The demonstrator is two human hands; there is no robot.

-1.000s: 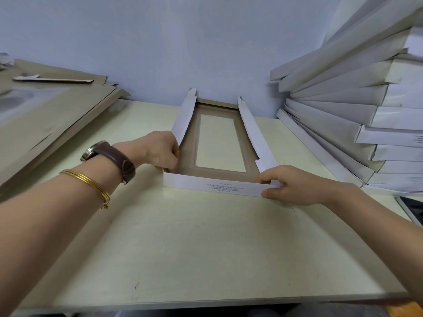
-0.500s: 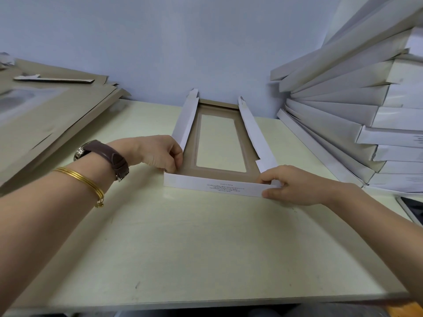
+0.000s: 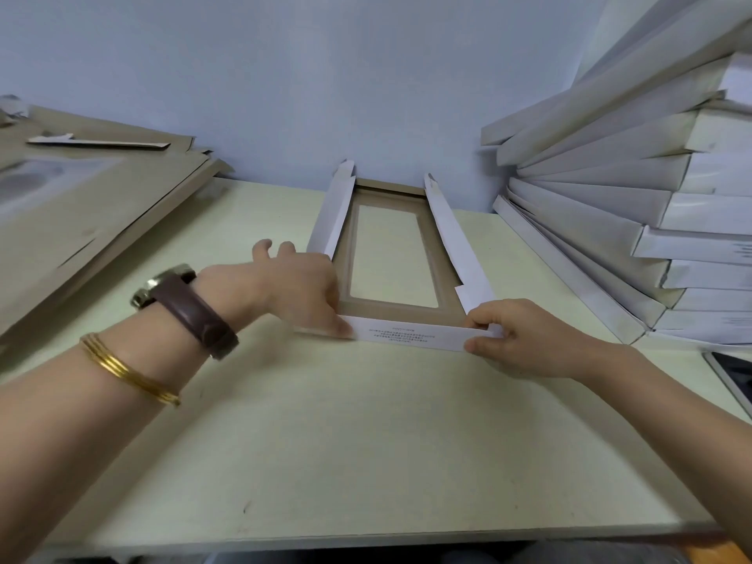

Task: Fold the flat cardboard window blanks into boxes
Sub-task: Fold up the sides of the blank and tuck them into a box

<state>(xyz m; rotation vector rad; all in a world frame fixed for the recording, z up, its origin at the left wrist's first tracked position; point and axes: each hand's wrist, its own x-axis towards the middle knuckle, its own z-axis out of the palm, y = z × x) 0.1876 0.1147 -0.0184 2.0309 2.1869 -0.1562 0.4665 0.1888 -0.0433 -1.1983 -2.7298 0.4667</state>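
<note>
Cardboard window blank lies centre frame on the surface, side flaps raised. Left hand presses its lower left corner, fingers extended; right hand pinches the front flap. Likely light, thin and easily creased; best held at corners.

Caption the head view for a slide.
Left hand presses and right hand pinches the near flap of a window box blank.

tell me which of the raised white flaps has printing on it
The short front flap nearest the person, carrying small print; the long left flap and long right flap are white.
</note>
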